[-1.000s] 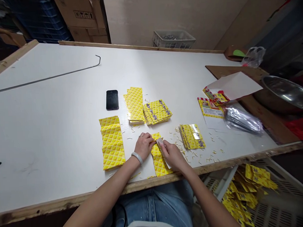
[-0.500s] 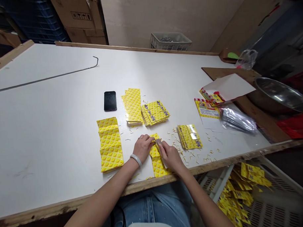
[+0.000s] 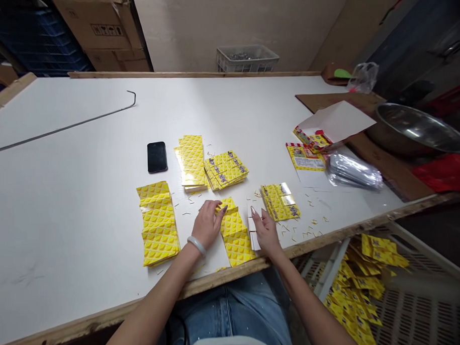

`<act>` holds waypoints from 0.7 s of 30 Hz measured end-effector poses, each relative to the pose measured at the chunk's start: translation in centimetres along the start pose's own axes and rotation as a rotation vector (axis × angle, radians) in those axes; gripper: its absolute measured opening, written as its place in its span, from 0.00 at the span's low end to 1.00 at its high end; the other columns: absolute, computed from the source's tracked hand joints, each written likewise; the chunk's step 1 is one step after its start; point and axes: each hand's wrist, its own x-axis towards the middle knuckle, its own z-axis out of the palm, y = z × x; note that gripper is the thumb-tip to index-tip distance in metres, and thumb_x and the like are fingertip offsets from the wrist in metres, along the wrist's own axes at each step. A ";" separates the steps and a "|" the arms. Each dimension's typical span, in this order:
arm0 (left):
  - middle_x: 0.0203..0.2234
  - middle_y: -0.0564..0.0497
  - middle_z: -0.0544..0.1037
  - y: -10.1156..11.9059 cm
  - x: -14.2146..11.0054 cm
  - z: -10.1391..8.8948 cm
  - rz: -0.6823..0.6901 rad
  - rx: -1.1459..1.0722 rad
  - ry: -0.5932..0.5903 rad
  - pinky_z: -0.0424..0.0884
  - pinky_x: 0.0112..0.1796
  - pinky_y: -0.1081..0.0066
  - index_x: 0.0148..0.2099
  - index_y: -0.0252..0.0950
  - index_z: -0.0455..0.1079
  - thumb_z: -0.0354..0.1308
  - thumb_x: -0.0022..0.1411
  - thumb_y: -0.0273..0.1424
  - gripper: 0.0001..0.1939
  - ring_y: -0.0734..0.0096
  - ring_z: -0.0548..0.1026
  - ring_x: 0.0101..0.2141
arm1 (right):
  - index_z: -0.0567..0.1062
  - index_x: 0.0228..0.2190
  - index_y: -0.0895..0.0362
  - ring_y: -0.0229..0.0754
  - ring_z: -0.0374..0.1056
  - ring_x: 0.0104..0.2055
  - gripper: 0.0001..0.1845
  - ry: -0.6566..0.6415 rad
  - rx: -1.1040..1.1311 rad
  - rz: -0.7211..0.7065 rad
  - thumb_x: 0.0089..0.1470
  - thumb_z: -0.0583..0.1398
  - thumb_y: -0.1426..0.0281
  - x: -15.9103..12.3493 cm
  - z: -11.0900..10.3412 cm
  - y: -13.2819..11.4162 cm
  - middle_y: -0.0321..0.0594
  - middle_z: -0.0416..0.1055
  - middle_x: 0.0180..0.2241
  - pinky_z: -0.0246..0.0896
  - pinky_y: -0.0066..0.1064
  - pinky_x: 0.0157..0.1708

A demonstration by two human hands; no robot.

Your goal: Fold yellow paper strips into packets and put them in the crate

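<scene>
Head view, right hand (image 3: 269,233), white strip (image 3: 252,226) held

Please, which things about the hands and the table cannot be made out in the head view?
All in the head view:
- Part of the white card: covered by the right hand.
- Whether the left hand grips or only touches the yellow sheet: its own fingers hide the contact.
- The rod's far left end: cut off by the picture's left edge.
- The label's small print: too small to read.
</scene>
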 end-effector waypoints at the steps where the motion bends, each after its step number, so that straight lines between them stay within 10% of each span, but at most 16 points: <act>1: 0.40 0.45 0.70 0.3 -0.6 -0.2 0.047 0.009 -0.004 0.66 0.44 0.62 0.48 0.37 0.64 0.49 0.65 0.39 0.15 0.63 0.68 0.43 | 0.65 0.31 0.56 0.41 0.65 0.34 0.15 -0.021 -0.051 -0.014 0.59 0.50 0.57 -0.6 -0.4 -0.2 0.39 0.69 0.29 0.61 0.30 0.34; 9: 0.36 0.47 0.70 0.2 -3.2 1.3 0.135 0.046 -0.259 0.68 0.40 0.66 0.36 0.37 0.70 0.49 0.65 0.32 0.09 0.67 0.69 0.38 | 0.64 0.29 0.56 0.40 0.63 0.22 0.15 -0.413 -0.729 -0.060 0.63 0.44 0.64 -4.6 -1.8 -1.7 0.36 0.66 0.20 0.45 0.28 0.23; 21: 0.33 0.49 0.70 0.0 -2.7 1.7 0.111 -0.019 -0.237 0.69 0.37 0.69 0.31 0.36 0.70 0.48 0.65 0.29 0.12 0.69 0.69 0.35 | 0.67 0.35 0.56 0.43 0.69 0.25 0.14 -0.455 -1.050 -0.064 0.64 0.44 0.66 -4.3 0.2 -2.2 0.43 0.74 0.26 0.39 0.30 0.22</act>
